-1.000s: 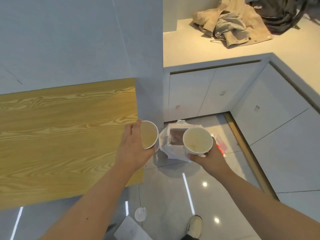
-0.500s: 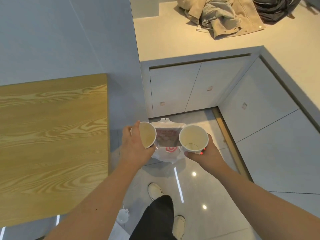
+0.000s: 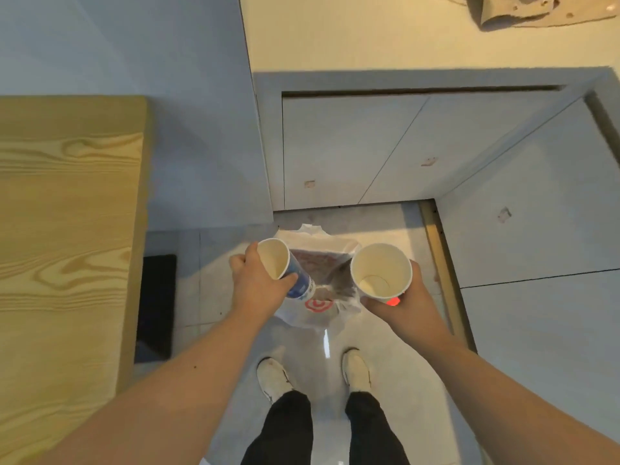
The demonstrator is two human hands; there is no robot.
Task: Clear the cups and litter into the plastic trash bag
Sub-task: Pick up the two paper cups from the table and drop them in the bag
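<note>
You are gripping a blue-printed paper cup (image 3: pixel 288 273) in your left hand (image 3: pixel 256 283), tilted over the plastic trash bag (image 3: pixel 315 305) lying open on the floor, while your right hand (image 3: pixel 404 302) is holding a second paper cup (image 3: pixel 380 271) upright just right of the bag.

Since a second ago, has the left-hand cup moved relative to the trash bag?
Yes. The left hand has carried its cup rightward, from beside the trash bag to over its open mouth, tilted inward.
</note>
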